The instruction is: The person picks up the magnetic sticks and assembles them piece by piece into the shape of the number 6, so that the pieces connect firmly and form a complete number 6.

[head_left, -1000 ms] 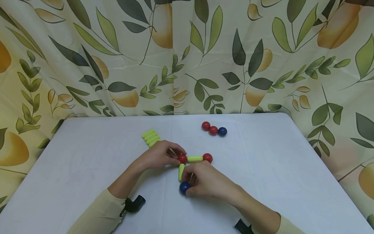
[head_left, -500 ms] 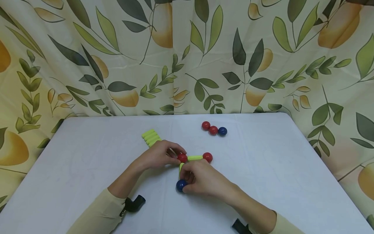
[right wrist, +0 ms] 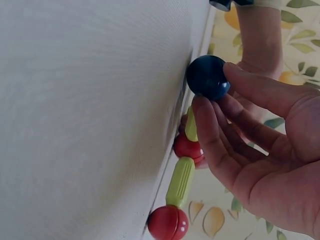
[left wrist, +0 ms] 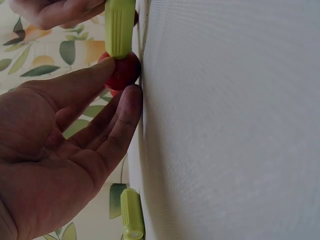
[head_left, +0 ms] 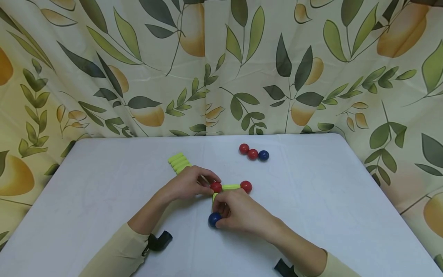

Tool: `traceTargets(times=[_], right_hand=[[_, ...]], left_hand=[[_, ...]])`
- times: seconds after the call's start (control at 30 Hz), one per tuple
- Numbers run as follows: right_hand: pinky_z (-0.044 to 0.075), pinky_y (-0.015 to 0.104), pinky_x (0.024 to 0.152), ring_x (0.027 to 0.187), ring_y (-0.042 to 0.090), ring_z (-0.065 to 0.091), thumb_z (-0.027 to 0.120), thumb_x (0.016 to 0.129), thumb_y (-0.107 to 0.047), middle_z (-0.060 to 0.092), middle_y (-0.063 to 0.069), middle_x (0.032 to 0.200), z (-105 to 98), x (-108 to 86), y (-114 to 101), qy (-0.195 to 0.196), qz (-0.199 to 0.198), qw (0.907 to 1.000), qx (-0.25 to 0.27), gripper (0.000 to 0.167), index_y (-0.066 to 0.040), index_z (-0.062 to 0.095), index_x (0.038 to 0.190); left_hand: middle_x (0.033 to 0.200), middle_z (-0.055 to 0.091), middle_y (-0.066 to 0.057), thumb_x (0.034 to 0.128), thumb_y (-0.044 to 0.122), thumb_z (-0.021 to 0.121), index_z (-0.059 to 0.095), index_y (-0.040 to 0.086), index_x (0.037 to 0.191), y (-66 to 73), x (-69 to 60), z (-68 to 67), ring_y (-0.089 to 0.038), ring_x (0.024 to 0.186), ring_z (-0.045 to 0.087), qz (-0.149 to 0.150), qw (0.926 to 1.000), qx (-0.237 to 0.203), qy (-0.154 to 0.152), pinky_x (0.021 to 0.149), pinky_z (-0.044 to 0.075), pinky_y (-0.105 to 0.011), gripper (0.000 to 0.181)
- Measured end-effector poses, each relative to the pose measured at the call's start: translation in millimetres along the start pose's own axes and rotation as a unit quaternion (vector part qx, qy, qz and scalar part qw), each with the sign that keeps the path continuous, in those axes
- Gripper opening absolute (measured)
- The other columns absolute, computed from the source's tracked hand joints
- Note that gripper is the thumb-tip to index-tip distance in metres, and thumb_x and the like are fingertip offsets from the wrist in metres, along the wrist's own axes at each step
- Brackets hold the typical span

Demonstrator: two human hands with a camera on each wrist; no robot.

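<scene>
Near the middle of the white table (head_left: 145, 154), your left hand (head_left: 192, 182) pinches the red corner ball (head_left: 216, 187). One lime rod (head_left: 231, 187) points rightward, its long axis crosswise, to a red end ball (head_left: 246, 187); the other lime rod (head_left: 214, 198) points toward you. Your right hand (head_left: 242, 213) pinches the blue ball (head_left: 214, 220) at its near end, fingers hiding the joint.

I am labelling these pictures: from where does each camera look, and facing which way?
Head: worn on the head, facing forward and down over the table to the curtain; left hand, right hand and sleeves show.
Left wrist: worn there, facing the held red ball; both hands show.
Right wrist: worn there, facing the blue ball; right hand and left forearm show.
The wrist views share that red ball.
</scene>
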State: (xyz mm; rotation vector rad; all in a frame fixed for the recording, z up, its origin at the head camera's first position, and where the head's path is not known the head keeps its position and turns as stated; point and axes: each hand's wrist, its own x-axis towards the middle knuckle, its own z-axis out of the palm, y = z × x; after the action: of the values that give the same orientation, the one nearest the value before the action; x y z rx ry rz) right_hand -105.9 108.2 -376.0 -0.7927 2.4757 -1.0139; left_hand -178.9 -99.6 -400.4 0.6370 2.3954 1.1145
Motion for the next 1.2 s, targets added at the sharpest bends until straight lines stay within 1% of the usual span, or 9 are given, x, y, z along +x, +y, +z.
traceTargets(times=[0.27,0.4,0.6,0.77,0.87,1.03,1.13,1.2], right_hand=[[0.056,0.023,0.070,0.074,0.008,0.064,0.088,0.079,-0.007,0.069,-0.004,0.085,-6.1,-3.1,1.6,0.004,0.003,1.0000,0.008,0.020,-0.013,0.074,0.093],[0.056,0.023,0.070,0.075,0.008,0.066,0.088,0.080,-0.007,0.072,-0.001,0.088,-13.8,-3.4,4.7,0.019,0.004,0.9998,-0.002,0.021,-0.012,0.075,0.096],[0.055,0.023,0.070,0.076,0.008,0.067,0.087,0.081,-0.007,0.074,0.001,0.088,-27.7,-3.7,13.6,0.045,0.021,0.9985,-0.022,0.022,-0.009,0.077,0.100],[0.056,0.023,0.070,0.074,0.007,0.065,0.088,0.082,-0.010,0.073,-0.003,0.085,-39.6,-5.1,21.9,0.068,0.034,0.9966,-0.030,0.021,-0.009,0.077,0.100],[0.054,0.025,0.070,0.075,0.009,0.063,0.087,0.083,-0.011,0.071,-0.005,0.082,-46.4,-5.8,26.3,0.081,0.048,0.9948,-0.037,0.020,-0.011,0.077,0.100],[0.050,0.029,0.068,0.078,0.014,0.060,0.086,0.083,-0.011,0.068,-0.003,0.081,-57.2,-6.2,35.6,0.108,0.082,0.9894,-0.052,0.019,-0.012,0.077,0.100],[0.050,0.031,0.070,0.085,0.018,0.061,0.085,0.083,-0.013,0.069,0.001,0.088,-62.6,-5.5,42.1,0.118,0.110,0.9851,-0.060,0.022,-0.012,0.077,0.104],[0.052,0.032,0.072,0.091,0.022,0.062,0.085,0.084,-0.014,0.070,0.004,0.094,-65.1,-4.8,46.2,0.116,0.128,0.9831,-0.061,0.025,-0.012,0.078,0.108]], left_hand=[[0.108,0.076,0.005,0.0905,0.016,0.082,0.078,0.020,0.119,-0.3,0.3,-0.3,-0.013,0.095,0.068,0.001,1.0000,-0.003,-0.003,0.084,0.058,-0.028,0.029],[0.107,0.076,0.005,0.0902,0.016,0.082,0.078,0.020,0.118,-0.5,0.4,-0.2,-0.014,0.095,0.068,-0.001,1.0000,-0.006,-0.001,0.084,0.058,-0.028,0.028],[0.109,0.075,0.004,0.0897,0.015,0.083,0.078,0.020,0.118,0.5,0.8,0.3,-0.014,0.096,0.068,-0.011,0.9999,-0.003,0.003,0.084,0.058,-0.028,0.029],[0.111,0.075,0.004,0.0899,0.015,0.083,0.078,0.020,0.119,1.7,-0.4,0.5,-0.014,0.096,0.068,-0.007,1.0000,-0.002,0.002,0.084,0.058,-0.028,0.030],[0.110,0.075,0.004,0.0899,0.014,0.083,0.078,0.019,0.119,2.3,-0.7,0.5,-0.014,0.095,0.068,-0.006,1.0000,-0.003,0.001,0.084,0.058,-0.027,0.030],[0.110,0.075,0.004,0.0898,0.014,0.083,0.078,0.020,0.119,2.0,0.4,1.0,-0.014,0.096,0.068,-0.009,1.0000,-0.002,0.003,0.084,0.058,-0.028,0.030],[0.110,0.075,0.004,0.0897,0.014,0.083,0.078,0.021,0.119,1.8,0.7,1.5,-0.014,0.096,0.067,-0.011,0.9999,0.000,0.005,0.084,0.058,-0.027,0.030],[0.111,0.075,0.004,0.0896,0.014,0.083,0.078,0.021,0.119,2.1,0.3,1.8,-0.014,0.097,0.067,-0.013,0.9999,0.000,0.005,0.085,0.058,-0.028,0.030]])
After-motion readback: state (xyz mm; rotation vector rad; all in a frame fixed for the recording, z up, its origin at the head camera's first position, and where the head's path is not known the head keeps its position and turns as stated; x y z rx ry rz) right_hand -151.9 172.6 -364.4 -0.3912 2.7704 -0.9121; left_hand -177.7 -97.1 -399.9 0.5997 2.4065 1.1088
